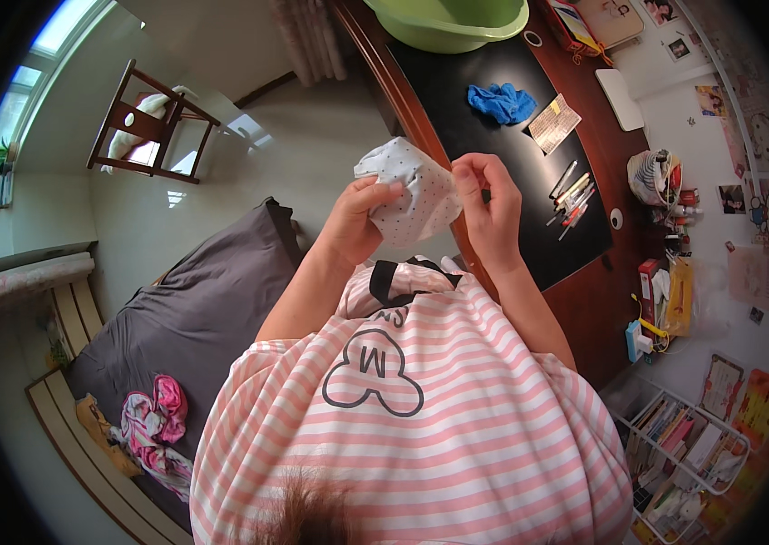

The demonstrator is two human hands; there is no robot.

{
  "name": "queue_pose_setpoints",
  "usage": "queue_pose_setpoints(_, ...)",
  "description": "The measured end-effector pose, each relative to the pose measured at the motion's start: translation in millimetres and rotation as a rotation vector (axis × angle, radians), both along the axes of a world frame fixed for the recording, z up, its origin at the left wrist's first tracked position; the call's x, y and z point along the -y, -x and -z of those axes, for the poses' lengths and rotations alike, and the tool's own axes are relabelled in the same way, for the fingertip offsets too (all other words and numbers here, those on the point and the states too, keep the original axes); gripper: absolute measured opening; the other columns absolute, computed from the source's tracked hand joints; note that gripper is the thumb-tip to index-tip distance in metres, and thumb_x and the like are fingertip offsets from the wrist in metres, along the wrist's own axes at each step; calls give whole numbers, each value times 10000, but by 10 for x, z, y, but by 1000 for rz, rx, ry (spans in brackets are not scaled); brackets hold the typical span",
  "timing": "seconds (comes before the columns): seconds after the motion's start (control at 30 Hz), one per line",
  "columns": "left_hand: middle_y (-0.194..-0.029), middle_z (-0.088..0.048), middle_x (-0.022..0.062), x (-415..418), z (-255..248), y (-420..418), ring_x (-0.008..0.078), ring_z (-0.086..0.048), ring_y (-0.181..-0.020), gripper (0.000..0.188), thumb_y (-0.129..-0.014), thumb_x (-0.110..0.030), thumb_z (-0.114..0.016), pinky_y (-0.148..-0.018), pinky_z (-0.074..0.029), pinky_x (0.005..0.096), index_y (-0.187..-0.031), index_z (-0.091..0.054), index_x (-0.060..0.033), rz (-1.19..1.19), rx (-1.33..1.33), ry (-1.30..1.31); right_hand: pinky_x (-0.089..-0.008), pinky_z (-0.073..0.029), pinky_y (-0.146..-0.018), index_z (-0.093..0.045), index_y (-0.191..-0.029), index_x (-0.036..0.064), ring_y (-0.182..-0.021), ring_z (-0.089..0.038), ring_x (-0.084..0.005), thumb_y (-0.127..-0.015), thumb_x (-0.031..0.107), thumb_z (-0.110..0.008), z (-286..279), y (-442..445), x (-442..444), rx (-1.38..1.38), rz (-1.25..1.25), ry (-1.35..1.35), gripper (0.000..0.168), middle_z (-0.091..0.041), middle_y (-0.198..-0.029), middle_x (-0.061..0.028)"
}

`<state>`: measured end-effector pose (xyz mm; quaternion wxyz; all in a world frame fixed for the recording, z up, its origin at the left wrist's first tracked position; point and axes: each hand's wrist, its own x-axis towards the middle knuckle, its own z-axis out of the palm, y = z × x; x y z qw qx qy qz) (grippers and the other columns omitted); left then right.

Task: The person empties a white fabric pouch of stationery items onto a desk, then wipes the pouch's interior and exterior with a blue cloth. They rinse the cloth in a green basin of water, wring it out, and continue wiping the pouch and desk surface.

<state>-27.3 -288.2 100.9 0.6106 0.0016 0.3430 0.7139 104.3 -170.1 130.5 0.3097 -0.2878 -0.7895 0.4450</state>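
A white cloth item with small dark dots (408,194) is held up in front of my chest, near the edge of the wooden desk (575,323). My left hand (357,221) grips its left side, the thumb lying on top of the fabric. At the opposite edge, the bent fingers of my right hand (490,204) pinch the cloth; their exact hold is partly hidden. Beyond my right hand, several pens (572,201) lie on the black desk mat (534,255). A crumpled blue cloth (501,103) and a patterned flat card or booklet (555,125) lie farther back.
A green plastic basin (452,34) stands at the desk's far end. To the left is a bed with a dark grey sheet (214,272) and pink patterned fabric (153,415). A wooden chair (153,126) stands on the floor. A blue-and-white plug adapter (638,342) sits by the wall.
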Motion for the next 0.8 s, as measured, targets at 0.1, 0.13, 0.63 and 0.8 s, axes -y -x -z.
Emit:
queue_pose_setpoints(0.1, -896, -621, 62, -27, 33, -19, 181, -615, -824, 252, -838, -226, -630, -741, -497, 332, -980, -597, -20, -8, -24, -6, -220, -451, -610, -569, -921, 15, -679, -567, -116, -814, 153, -669, -93, 70, 114, 43, -60, -194, 201, -593, -784, -43)
queue_pose_setpoints(0.13, -902, -621, 63, -51, 15, -45, 178, -615, -823, 258, -851, -244, -619, -736, -498, 328, -985, -595, -25, -38, -66, -2, -218, -457, -602, -566, -911, 14, -674, -579, -120, -809, 129, -671, -37, 97, 132, 41, -60, -199, 185, -597, -782, -48)
queue_pose_setpoints(0.63, -1014, -635, 67, 0, 33, -38, 153, -597, -901, 302, -822, -82, -624, -826, -458, 283, -1111, -572, -13, -68, -307, -16, -228, -458, -668, -563, -954, 20, -745, -566, -78, -873, 191, -607, 273, 21, -56, -66, -119, 654, 194, -611, -832, -25)
queue_pose_setpoints(0.8, -1005, -647, 64, 55, 130, -126, 132, -588, -911, 231, -826, -8, -593, -812, -465, 284, -1056, -616, -13, 120, -866, -56, -367, -514, -752, -470, -1217, 83, -941, -611, -212, -835, 273, -644, 9, -72, -100, -85, -370, 1599, 461, -589, -1075, -81)
